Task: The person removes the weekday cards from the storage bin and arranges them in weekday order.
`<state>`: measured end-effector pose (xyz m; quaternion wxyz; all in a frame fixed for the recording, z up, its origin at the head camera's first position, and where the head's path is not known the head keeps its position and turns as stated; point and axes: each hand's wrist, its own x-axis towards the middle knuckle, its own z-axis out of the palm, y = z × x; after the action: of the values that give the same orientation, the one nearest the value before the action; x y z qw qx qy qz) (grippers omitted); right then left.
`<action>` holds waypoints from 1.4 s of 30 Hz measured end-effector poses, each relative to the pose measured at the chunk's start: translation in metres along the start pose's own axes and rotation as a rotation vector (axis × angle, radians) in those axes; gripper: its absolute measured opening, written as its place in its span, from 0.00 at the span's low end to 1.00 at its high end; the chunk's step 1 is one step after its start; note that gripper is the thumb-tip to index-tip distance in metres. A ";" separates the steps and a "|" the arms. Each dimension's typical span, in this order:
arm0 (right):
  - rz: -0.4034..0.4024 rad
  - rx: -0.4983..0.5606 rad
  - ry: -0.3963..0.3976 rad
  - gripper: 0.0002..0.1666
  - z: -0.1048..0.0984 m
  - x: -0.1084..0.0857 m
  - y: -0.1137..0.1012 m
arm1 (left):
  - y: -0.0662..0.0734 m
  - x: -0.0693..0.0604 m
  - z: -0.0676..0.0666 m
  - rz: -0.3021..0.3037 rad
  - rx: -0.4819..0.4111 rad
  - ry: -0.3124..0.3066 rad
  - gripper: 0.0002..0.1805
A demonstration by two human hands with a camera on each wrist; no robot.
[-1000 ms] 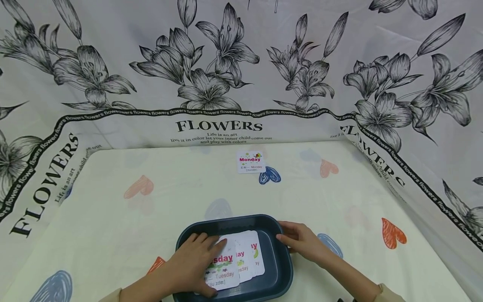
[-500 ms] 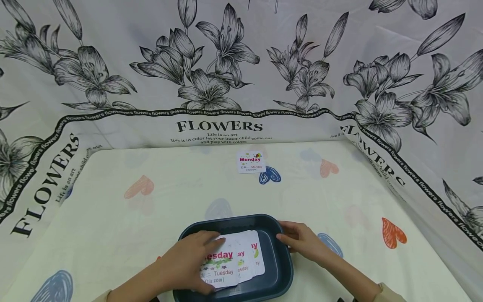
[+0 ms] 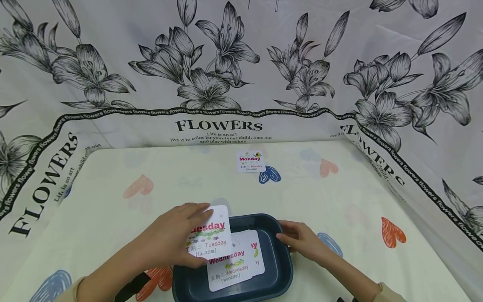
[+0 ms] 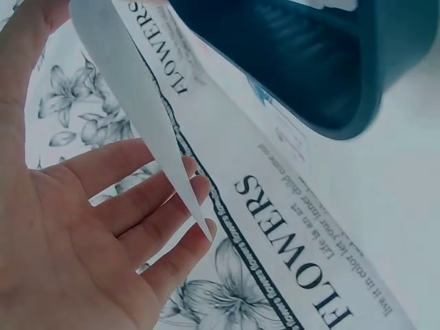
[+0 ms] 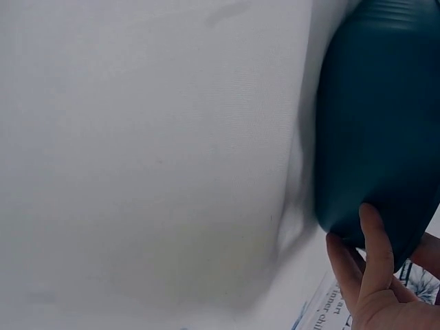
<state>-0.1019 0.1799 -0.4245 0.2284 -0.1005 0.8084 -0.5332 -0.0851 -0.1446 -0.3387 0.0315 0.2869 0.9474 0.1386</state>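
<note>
Between thumb and fingers, my left hand grips the Tuesday card, raised above the left part of the dark blue tray. Seen in the left wrist view, this card is edge-on against the fingers of my left hand. The Wednesday card lies in the tray, overlapping another card to its right. My right hand pinches the tray's right rim; in the right wrist view its fingers touch the tray's outer wall.
A Monday card lies at the far middle of the table, whose cream cloth is printed with hearts. Behind the table hangs a white sheet with black flower drawings.
My left hand has lifted the Tuesday card out of the tray, up and slightly left, uncovering the Wednesday card. My right hand has stayed at the rim.
</note>
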 end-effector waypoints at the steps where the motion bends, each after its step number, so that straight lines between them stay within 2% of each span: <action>1: 0.000 -0.002 -0.001 0.31 0.000 0.000 0.000 | -0.002 0.001 0.000 0.002 -0.001 0.002 0.50; 5: -0.005 -0.016 -0.001 0.30 -0.001 0.001 0.000 | -0.011 0.006 0.003 0.007 0.005 0.013 0.50; 10: -0.008 -0.023 -0.006 0.29 -0.001 0.002 -0.001 | -0.026 0.019 0.004 0.024 0.048 0.022 0.49; 21: -0.003 -0.010 -0.006 0.30 -0.001 0.002 -0.001 | -0.069 0.072 0.002 0.042 0.037 -0.027 0.50; 27: -0.001 -0.019 -0.005 0.29 -0.001 0.003 -0.002 | -0.086 0.096 -0.003 0.018 0.020 -0.078 0.50; 34: 0.005 -0.029 -0.006 0.30 -0.001 0.002 -0.003 | -0.097 0.115 -0.006 -0.043 0.060 -0.104 0.50; 37: 0.008 -0.028 -0.009 0.30 -0.001 0.002 -0.003 | -0.101 0.121 -0.004 -0.057 0.054 -0.125 0.49; 42: 0.019 -0.016 -0.011 0.30 0.000 0.001 -0.002 | -0.111 0.131 0.007 -0.092 -0.022 -0.191 0.50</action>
<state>-0.1033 0.1789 -0.4231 0.2370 -0.0975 0.8122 -0.5241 -0.2525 -0.1591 -0.3745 0.1311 0.2547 0.9506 0.1197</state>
